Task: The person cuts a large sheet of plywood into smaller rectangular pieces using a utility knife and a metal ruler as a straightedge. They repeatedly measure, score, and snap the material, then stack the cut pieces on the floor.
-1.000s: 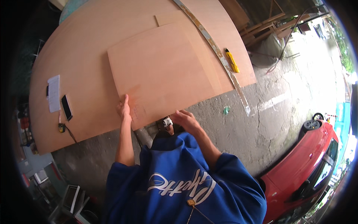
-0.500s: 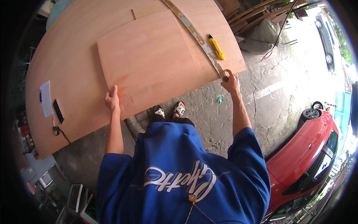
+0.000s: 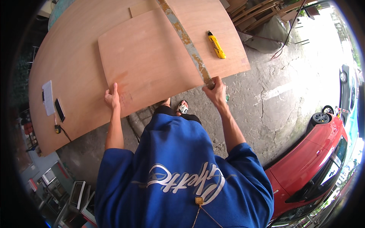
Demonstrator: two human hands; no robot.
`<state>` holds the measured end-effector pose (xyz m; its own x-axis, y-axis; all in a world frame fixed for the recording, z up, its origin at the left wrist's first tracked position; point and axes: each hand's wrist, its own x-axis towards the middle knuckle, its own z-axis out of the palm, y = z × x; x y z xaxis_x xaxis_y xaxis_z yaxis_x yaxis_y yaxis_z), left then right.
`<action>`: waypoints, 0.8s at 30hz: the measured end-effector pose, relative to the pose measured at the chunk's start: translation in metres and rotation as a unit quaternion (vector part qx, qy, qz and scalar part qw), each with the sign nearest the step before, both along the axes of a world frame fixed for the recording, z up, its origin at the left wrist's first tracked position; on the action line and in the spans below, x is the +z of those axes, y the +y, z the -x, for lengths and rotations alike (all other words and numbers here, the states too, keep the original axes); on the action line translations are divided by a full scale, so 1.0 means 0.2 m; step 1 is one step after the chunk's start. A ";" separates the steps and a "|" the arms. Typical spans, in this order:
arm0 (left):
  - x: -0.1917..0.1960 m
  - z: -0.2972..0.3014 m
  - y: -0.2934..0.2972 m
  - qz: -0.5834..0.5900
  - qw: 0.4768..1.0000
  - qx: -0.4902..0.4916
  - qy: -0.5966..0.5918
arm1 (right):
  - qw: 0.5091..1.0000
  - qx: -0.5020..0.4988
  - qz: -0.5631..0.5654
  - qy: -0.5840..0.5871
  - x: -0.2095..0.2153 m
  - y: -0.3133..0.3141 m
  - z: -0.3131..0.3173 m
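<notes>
A smaller plywood sheet (image 3: 148, 57) lies on top of a large plywood board (image 3: 81, 76). A long worn metal strip (image 3: 185, 38), grey with rusty patches, lies along the right side of the smaller sheet. My right hand (image 3: 216, 92) pinches the strip's near end at the board's front edge. At the sheet's near left corner, my left hand (image 3: 112, 98) has its thumb on top and its fingers at the side edge, closed on the sheet. The fingers' undersides are hidden. A yellow utility knife (image 3: 217, 45) rests on the board to the strip's right.
At the left lie a phone (image 3: 59, 110), a white paper (image 3: 48, 98) and a small tape measure (image 3: 57, 129). Beyond the board's far right corner are a grey sack (image 3: 268, 36) and stacked wood strips (image 3: 258, 15). A red car (image 3: 308, 159) stands at the right.
My right hand has moved left, swinging the metal strip's near end left toward the smaller sheet. My left hand has barely moved. The knife stays on the board.
</notes>
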<state>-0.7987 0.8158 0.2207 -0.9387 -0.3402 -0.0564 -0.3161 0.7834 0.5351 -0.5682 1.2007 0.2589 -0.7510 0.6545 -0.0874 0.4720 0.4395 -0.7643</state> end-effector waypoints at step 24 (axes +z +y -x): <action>-0.16 0.78 1.25 0.079 0.946 -0.251 0.187 | 0.989 -0.052 0.137 -0.005 -0.12 -0.70 0.07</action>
